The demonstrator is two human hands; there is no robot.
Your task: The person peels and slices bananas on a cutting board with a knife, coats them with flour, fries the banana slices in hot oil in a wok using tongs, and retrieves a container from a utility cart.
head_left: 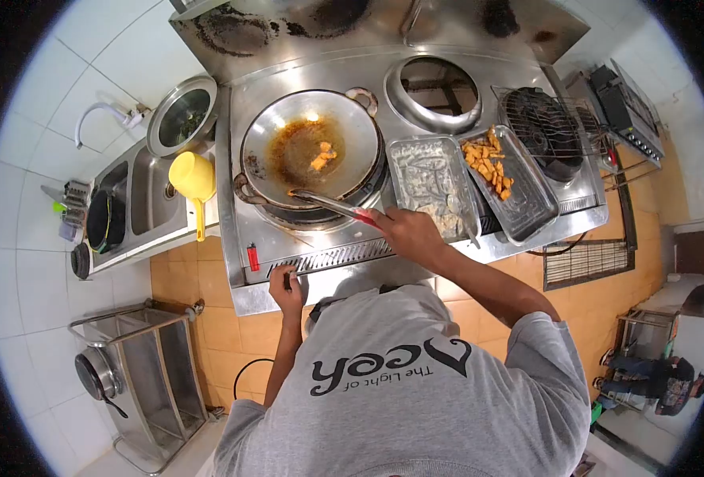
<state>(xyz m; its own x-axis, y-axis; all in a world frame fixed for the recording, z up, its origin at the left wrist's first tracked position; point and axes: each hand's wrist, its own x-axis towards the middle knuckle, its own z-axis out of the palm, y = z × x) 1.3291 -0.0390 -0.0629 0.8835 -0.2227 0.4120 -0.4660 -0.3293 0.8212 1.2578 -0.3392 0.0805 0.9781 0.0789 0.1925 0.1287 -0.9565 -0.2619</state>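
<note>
Wok (356,147) on a steel stove (248,282), seen from above, with clock positions taken from the wok's centre; a small cluster of golden pieces (321,157) lies in its brown oil, slightly toward 1 o'clock. The right hand (407,234), at 4 to 5 o'clock, is closed around the red grips of metal tongs (332,204); the tongs slant across the near rim toward 10 o'clock, their tips low inside the wok, and whether the tips pinch anything cannot be told. The left hand (286,290), at 6 o'clock, has loosely curled fingers and rests at the stove's front edge; a red lighter (252,257) lies near it, at 7 o'clock. A white-dusted tray (415,159) stands at 3 to 4 o'clock, just beside the wok; beyond it a second tray (533,211) bears browned pieces (491,167), gathered mostly along its left side; a burner ring (395,99) lies at 2 o'clock, and a wire rack (539,107) farther off at 3 o'clock; a yellow dipper (191,175) lies near 9 o'clock, beside the sink (149,195).
</note>
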